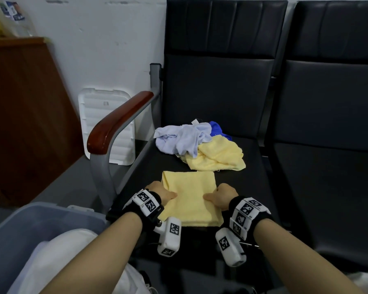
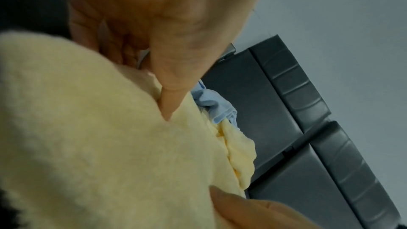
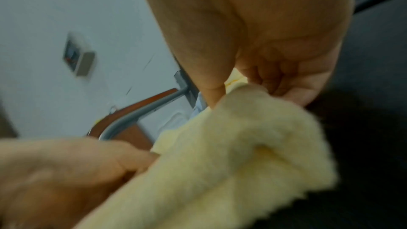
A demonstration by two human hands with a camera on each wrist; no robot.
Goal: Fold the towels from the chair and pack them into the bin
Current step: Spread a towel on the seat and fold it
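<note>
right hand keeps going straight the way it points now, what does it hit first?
Probably the crumpled yellow towel in the pile behind. The right hand grips the folded yellow towel at its right edge and points toward the chair back; depth is hard to judge.

Two yellow towels [image 1: 190, 194], one pale blue towel [image 1: 183, 137]; one dark blue cloth [image 1: 216, 127], one bin [image 1: 19, 225], two chairs [image 1: 219, 85]

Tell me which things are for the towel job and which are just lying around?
For the job:
folded pale yellow towel, gripped by left hand and right hand
heap of crumpled towels
translucent grey plastic bin
black padded chair

Lying about:
white ribbed plastic lid
brown wooden cabinet
</note>
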